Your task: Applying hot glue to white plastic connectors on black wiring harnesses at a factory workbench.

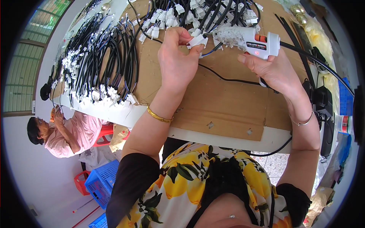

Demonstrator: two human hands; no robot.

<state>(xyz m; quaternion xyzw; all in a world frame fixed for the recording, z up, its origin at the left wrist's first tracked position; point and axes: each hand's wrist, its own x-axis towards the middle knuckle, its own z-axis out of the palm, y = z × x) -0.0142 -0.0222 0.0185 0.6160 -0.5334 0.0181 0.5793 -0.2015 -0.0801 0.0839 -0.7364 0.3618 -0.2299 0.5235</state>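
Note:
Between thumb and fingers my left hand [178, 59] pinches a white plastic connector [198, 40], with dark wires [213, 49] running out of it. A white hot glue gun [262, 45] is gripped in my right hand [272, 70]; its nozzle end, coated in stringy dried glue, points left at the connector, a small gap away. A small red light glows on the gun's side. Beyond my hands lies a heap of black cables with white connectors [205, 13]. Both hands are above a brown cardboard sheet [224, 110].
A big bundle of black cables [110, 57] with white connectors lies at the left. The gun's black cord [319, 60] runs off right, past black power adapters [322, 97]. Another person [68, 133] in pink sits at the table's left end, near blue plastic crates [100, 180].

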